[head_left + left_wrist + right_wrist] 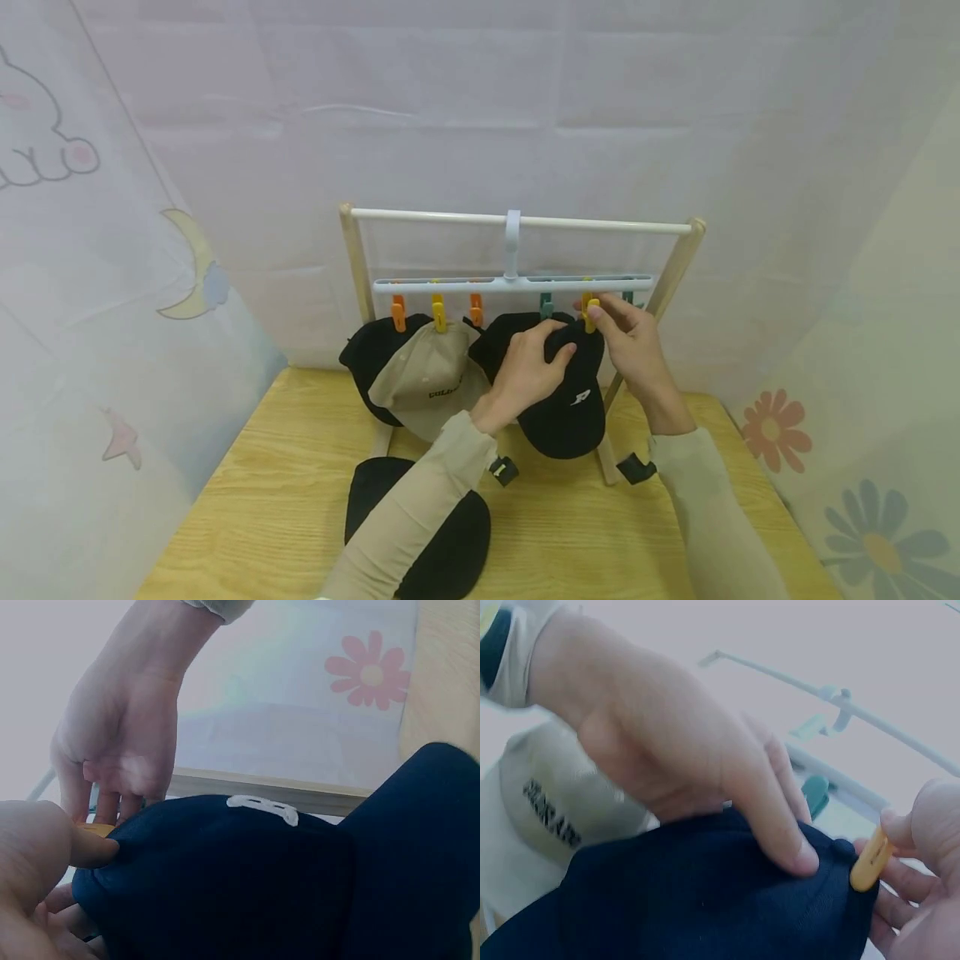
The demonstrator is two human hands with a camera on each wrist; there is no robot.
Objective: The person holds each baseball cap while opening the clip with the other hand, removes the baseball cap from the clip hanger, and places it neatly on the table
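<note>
I see my left hand (528, 367) at the centre of the head view, laid over the crown of a black cap (562, 392). Its grip is narrow: the fingers curl over the top of the cap and the thumb presses the fabric near the upper edge. The black cap hangs just right of centre in the frame, below a white clip hanger (513, 284), and carries a small white logo on its front.

My right hand (633, 346) sits just right of the cap. Its grip pinches a yellow clip (591, 312) between thumb and fingertips. In the right wrist view the yellow clip (870, 861) touches the cap's top edge; I cannot tell whether it bites the fabric.

The hanger hooks over the white top rail of a wooden rack (678, 267) that stands on the tabletop (645, 542). Left to right, the hanger carries an orange clip (398, 313), a second yellow clip (438, 315), another orange clip (476, 309) and a teal clip (547, 306).

A beige cap (427, 379) with dark lettering hangs left of centre, overlapping another black cap (371, 354) behind it. A further black cap (450, 542) lies on the tabletop at the lower centre, partly covered by my left sleeve.
</note>
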